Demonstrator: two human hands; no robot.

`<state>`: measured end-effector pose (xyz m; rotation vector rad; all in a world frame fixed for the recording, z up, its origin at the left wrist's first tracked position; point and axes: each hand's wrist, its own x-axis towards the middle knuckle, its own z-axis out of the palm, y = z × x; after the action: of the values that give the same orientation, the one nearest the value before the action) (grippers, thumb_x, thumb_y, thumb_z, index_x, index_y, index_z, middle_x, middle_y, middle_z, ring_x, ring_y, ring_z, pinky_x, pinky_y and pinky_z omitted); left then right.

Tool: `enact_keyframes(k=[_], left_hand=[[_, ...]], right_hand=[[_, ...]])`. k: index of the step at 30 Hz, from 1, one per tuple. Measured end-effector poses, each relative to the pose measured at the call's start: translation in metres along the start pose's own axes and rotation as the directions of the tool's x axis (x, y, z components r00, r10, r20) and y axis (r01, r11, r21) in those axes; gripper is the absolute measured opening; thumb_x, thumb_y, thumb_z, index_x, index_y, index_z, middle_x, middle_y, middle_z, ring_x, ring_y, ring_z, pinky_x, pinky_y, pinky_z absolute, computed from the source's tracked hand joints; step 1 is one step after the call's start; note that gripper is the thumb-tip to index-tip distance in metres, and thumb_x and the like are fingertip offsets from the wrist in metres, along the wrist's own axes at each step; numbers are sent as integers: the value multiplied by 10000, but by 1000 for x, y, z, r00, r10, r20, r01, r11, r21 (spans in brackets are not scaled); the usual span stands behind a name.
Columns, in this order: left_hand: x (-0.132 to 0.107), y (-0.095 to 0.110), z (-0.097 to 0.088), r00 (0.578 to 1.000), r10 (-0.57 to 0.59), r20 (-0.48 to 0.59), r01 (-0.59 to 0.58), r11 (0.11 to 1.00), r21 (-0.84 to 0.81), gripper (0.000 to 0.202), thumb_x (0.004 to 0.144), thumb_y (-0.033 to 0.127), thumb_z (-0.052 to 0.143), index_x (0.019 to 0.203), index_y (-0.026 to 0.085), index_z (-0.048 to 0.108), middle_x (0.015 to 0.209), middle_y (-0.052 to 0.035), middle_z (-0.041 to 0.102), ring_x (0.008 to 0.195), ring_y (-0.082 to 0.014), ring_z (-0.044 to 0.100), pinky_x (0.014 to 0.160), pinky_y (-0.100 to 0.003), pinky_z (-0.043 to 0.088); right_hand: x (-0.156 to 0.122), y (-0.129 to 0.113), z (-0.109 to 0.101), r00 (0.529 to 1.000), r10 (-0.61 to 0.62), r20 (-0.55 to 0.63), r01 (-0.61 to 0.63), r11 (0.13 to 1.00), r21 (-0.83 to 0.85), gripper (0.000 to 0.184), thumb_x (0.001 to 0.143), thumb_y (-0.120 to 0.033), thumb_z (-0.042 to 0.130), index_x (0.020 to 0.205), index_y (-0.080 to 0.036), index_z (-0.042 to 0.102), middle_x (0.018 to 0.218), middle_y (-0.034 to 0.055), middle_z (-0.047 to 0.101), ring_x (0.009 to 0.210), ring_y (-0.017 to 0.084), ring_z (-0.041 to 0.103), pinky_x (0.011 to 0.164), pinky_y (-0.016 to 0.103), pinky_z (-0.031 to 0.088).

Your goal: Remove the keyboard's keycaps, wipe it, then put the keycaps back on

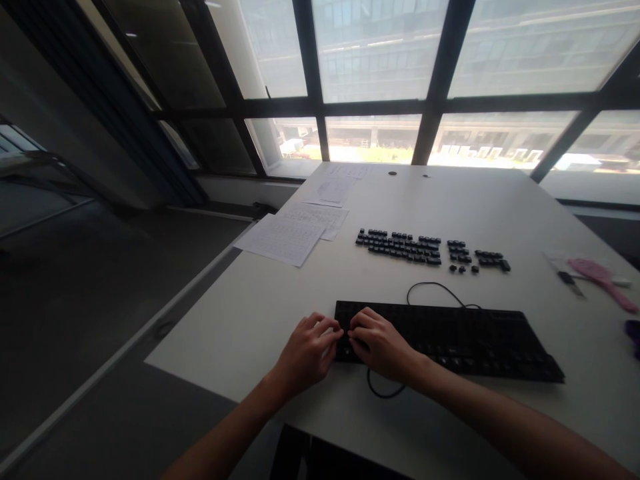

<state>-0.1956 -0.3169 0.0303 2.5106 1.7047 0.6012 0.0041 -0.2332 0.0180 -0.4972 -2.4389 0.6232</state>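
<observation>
A black keyboard (480, 337) lies on the white table (260, 320), its cable curving out behind it and showing again in front. My left hand (311, 347) is at the keyboard's left end, fingers bent and drawn together. Close beside it, my right hand (377, 340) reaches over the left part of the keyboard, its fingertips pinched near the left hand's. Whatever sits between the fingertips is too small and dark to make out. Behind the keyboard, loose black keycaps (405, 253) are laid out in rows, grouped like a keyboard's layout.
Printed sheets of paper (285, 239) lie along the table's left edge. To the right are a pink handled object (600, 273), a small dark tool with a metal end (570, 283) and a purple item (634, 332). Large windows (375, 53) stand beyond the table.
</observation>
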Motion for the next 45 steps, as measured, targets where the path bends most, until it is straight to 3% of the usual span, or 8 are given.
enact_keyframes(k=[9,14,18,23,32,37,42,45], left_hand=[[21,-6,3,995,-71,-68,59,986,-155,253,958,249,552,761,198,702,928,-56,677,921,-209,569,835,-366,486],[104,-50,9,970,-105,-218,66,981,-181,180,951,274,595,1053,218,732,975,-47,690,947,-203,585,904,-365,476],[186,-78,38,974,-97,-205,94,995,-27,233,907,240,658,1125,245,739,999,-47,685,975,-227,551,903,-355,477],[234,-89,69,983,-88,-162,96,994,48,200,877,197,683,1033,276,781,987,-58,672,989,-242,530,864,-345,479],[227,-97,80,987,-59,-150,54,998,-42,133,861,187,699,920,249,800,1051,-26,734,989,-218,558,899,-334,477],[215,-91,65,983,-98,-153,82,991,-105,58,811,208,757,854,221,793,888,-21,772,861,-201,614,841,-329,490],[155,-60,23,974,-108,-197,55,965,-258,77,828,259,753,896,249,789,903,-4,778,841,-184,647,847,-336,477],[103,-32,3,986,-86,-146,29,935,-354,65,835,260,748,883,262,792,892,-6,774,836,-182,638,806,-329,489]], right_hand=[[-3,-3,-11,997,56,58,-50,992,-112,153,900,-204,630,771,-198,712,1014,73,662,966,230,554,843,385,484],[26,34,-34,987,152,-60,-155,987,-44,162,941,-212,586,879,-194,734,977,61,687,926,198,565,875,338,471],[66,96,-55,901,348,-261,-416,864,-283,214,944,-201,557,1036,-163,747,1014,105,670,986,245,541,894,358,435],[100,145,-60,896,399,-194,-440,747,-498,253,953,-182,516,990,-142,763,1063,149,634,1027,282,498,852,366,398],[102,156,-49,933,343,-114,-353,799,-486,284,935,-99,500,852,-136,769,1003,152,676,1035,287,483,863,384,369],[101,149,-50,940,321,-113,-338,844,-417,245,912,-64,543,806,-126,756,869,124,707,925,245,556,845,343,405],[63,99,-49,954,264,-141,-295,910,-292,141,916,-124,616,856,-154,740,920,74,713,881,184,621,811,273,461],[21,58,-40,964,199,-174,-191,980,64,97,877,-101,665,846,-169,728,895,49,711,823,159,652,796,254,497]])
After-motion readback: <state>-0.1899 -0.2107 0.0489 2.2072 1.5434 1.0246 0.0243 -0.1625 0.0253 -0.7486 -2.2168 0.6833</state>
